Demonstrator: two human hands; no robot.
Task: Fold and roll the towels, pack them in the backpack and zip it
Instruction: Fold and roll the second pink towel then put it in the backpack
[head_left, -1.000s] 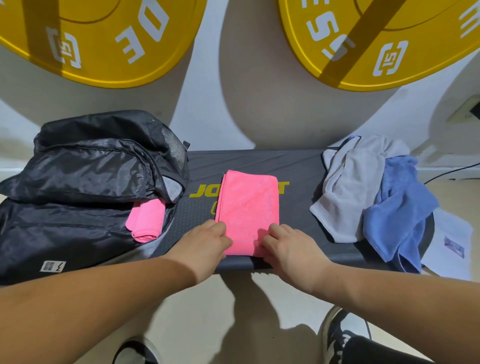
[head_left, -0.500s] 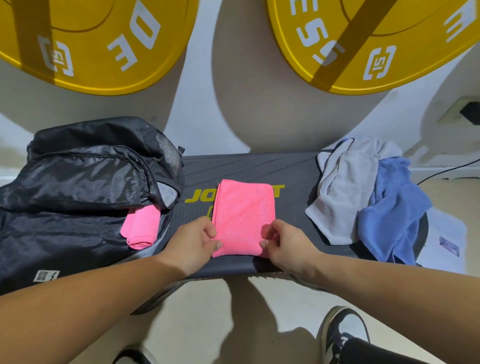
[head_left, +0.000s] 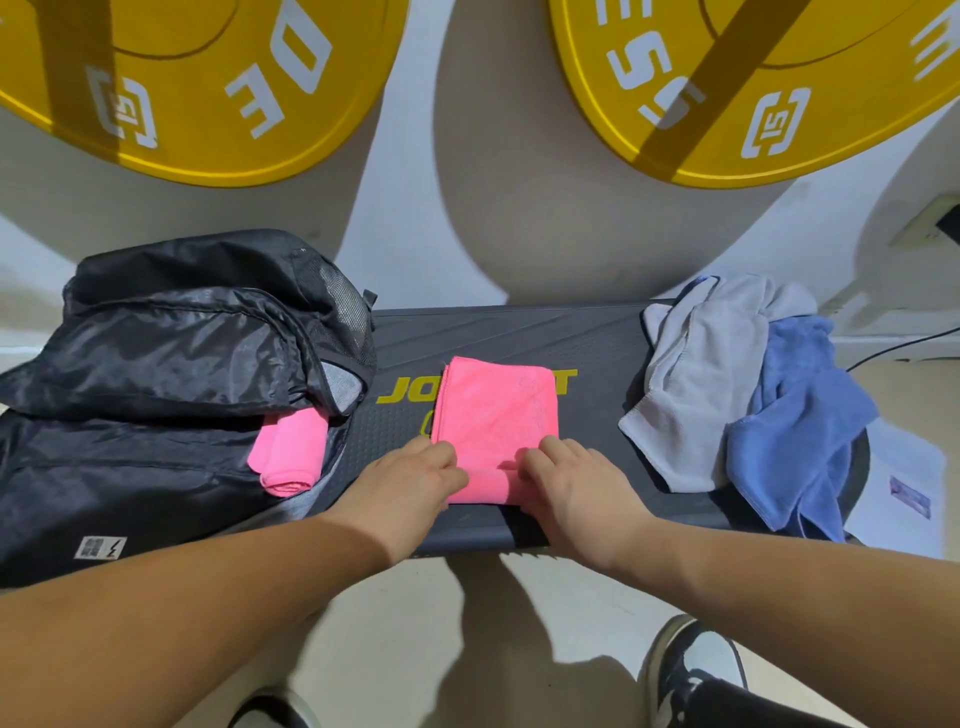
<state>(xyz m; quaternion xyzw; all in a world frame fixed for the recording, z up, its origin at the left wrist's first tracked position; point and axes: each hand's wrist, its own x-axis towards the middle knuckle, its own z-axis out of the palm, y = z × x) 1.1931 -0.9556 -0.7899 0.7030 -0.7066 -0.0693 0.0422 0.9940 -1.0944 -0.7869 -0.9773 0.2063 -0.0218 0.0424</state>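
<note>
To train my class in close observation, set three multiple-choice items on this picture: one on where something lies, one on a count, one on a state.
1. Where does the rolled pink towel lie?
A on a chair
B in the mouth of the black backpack
C in a drawer

2. How many pink towels show?
A one
B three
C two

3. The folded pink towel under the left hand and right hand is:
A rolled at its near end only
B rolled up whole
C spread out unfolded

Answers:
1. B: it pokes out of the backpack's opening.
2. C: one is in the backpack and one is on the dark platform.
3. A: the hands hold a short roll and the rest lies flat.
</note>
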